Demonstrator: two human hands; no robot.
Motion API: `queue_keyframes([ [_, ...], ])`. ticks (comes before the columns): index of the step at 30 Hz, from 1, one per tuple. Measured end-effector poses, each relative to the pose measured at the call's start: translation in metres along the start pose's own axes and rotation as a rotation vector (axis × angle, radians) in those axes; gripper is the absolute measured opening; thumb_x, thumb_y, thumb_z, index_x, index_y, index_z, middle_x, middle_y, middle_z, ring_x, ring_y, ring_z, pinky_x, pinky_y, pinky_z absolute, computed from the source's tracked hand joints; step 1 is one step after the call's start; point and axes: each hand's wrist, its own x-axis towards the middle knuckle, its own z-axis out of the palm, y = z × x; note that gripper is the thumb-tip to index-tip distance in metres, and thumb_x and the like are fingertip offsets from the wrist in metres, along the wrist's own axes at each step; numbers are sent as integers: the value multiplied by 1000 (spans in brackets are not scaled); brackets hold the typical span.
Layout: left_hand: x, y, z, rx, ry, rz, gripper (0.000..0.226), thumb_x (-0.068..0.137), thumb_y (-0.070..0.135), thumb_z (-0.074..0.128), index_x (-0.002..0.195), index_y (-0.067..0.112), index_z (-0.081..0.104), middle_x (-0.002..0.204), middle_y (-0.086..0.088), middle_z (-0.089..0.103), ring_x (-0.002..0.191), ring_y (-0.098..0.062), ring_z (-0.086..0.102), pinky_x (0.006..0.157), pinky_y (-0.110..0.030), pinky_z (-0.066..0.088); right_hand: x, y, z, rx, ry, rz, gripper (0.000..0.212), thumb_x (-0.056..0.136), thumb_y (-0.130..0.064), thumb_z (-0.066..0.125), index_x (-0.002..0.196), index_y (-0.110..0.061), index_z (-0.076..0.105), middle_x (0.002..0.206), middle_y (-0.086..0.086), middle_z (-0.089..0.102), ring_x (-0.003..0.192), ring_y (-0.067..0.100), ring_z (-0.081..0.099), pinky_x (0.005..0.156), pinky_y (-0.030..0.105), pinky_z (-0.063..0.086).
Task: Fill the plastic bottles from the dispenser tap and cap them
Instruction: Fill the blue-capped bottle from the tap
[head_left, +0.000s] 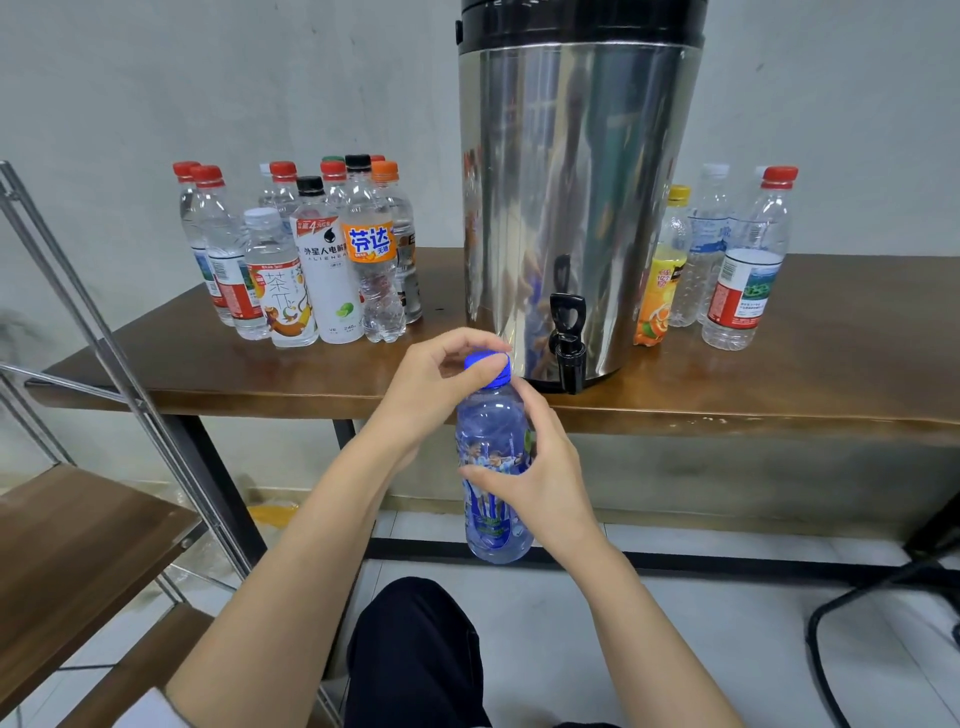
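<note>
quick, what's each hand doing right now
left hand: closed, pinching the blue cap on top of the bottle
right hand: closed, holding the blue bottle by its body

Upright blue-tinted bottle, blue cap on, below tap.

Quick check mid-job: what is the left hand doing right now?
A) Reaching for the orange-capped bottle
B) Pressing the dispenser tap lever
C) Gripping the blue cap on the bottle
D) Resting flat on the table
C: the left hand curls its fingers round the blue cap on the blue bottle, which the right hand grips by the body; nothing touches the tap.
</note>
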Motion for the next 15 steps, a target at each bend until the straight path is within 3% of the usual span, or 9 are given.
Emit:
queue_keyframes([
  [3,1,3,-4,-63,-71,-52,22,102,19,51,118,14,66,116,2,71,101,-6,65,79,-15,51,2,0,-1,15,-9,-2,96,66,-22,91,136,-57,34,136,-19,48,120,-8,49,100,30,50],
  [6,1,3,-2,-15,-26,-57,17,96,25,62,111,19,68,108,6,70,93,-2,65,76,-16,51,5,-3,-1,-4,-17,-22,96,67,-23,90,137,-55,34,139,-19,47,123,-8,47,99,25,48],
  [9,2,-2,-2,-54,62,-37,20,89,18,72,107,20,65,105,3,73,92,-6,66,77,-21,51,7,-4,-2,7,-15,-35,95,68,-21,90,137,-53,34,140,-19,46,123,-11,45,96,14,43],
  [12,0,-1,-4,-149,32,-49,19,96,16,63,114,15,60,113,-3,73,97,-10,68,78,-19,52,9,-2,-2,26,-17,-31,96,67,-22,91,144,-41,36,140,-17,46,124,-6,48,99,21,47],
  [15,-1,-1,-4,-83,70,-18,18,91,20,69,107,18,62,113,-1,72,99,-8,66,82,-22,52,10,-4,-1,20,-24,-48,95,67,-22,91,139,-50,35,140,-20,46,124,-7,47,99,20,46],
])
